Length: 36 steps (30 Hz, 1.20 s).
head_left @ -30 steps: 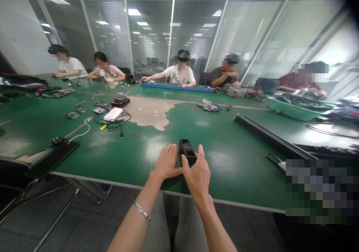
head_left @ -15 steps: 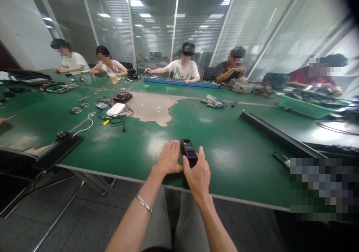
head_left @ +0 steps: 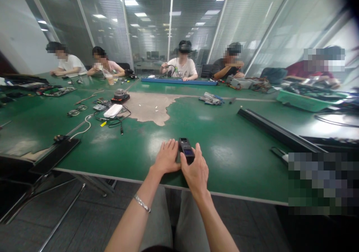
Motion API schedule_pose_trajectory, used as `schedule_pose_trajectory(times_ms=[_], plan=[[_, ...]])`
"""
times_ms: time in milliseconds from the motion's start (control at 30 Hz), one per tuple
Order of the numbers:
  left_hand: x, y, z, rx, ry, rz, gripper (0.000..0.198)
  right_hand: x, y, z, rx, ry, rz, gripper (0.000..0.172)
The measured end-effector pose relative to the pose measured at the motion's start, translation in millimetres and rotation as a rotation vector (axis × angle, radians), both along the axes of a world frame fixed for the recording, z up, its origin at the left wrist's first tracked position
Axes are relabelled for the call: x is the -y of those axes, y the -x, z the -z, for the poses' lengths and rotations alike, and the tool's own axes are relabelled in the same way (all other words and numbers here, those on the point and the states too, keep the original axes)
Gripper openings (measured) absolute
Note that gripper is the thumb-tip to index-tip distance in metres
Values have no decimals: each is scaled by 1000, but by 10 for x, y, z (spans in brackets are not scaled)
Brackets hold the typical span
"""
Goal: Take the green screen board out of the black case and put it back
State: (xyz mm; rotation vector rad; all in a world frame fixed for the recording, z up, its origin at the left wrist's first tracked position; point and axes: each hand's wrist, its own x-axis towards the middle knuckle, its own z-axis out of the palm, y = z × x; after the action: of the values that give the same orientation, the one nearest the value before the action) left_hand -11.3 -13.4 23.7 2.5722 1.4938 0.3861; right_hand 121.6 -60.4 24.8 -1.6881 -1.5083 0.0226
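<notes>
A small black handheld device (head_left: 185, 146) with a little screen and buttons lies on the green table (head_left: 235, 181) close to its near edge. My right hand (head_left: 195, 168) is closed around the device's near end, thumb on its left side and fingers on its right. My left hand (head_left: 167, 157) rests flat on the table just left of the device, fingers stretched forward. Its thumb reaches toward the right thumb; whether the two touch I cannot tell. The device's near end is partly hidden by my right hand.
A white box (head_left: 113, 111) with black cables lies ahead to the left. Grey gloves (head_left: 211, 98) and a long black bar (head_left: 277, 130) are to the right, with a green basket (head_left: 301, 101) beyond. Several people sit along the far side, one behind a blue bar (head_left: 179, 82).
My view has shifted slightly; both hands keep their places at the device. Across the table, the middle person's outstretched arm has come in and lifted a hand with a dark cable.
</notes>
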Motion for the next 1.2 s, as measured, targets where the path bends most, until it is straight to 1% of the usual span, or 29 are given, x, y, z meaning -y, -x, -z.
schedule_pose_trajectory(times_ms=[167,267,367,533,633,733,833,900,1000,1067,1200], plan=[[1,-3,-3,-5,6,-4,85,11,6,16,9,-8,6,74],[-6,-10,9,-8,4,-6,85,7,-2,13,9,-6,-4,78],[-11,-19,17,-15,11,-9,85,9,-9,-7,13,18,-2,82],[-17,-17,15,-17,5,-4,86,7,1,-69,0,63,18,79],[-24,-16,16,-28,6,-2,89,-22,11,-150,-27,35,22,77],[-26,-22,14,-30,-10,-8,90,-64,-12,-286,-68,-12,20,76],[-16,-32,1,-17,-18,-17,94,-94,-113,-417,-129,-86,26,78],[-7,-36,-13,-5,-14,-21,97,-100,-226,-444,-142,-127,41,78],[3,-36,-31,6,-8,-16,99,-91,-423,-358,-115,-118,107,76],[5,-34,-34,8,-7,-16,99,-76,-536,-244,-101,-87,136,77],[0,-29,-21,4,-14,-12,101,-42,-661,-22,-90,-24,137,78]])
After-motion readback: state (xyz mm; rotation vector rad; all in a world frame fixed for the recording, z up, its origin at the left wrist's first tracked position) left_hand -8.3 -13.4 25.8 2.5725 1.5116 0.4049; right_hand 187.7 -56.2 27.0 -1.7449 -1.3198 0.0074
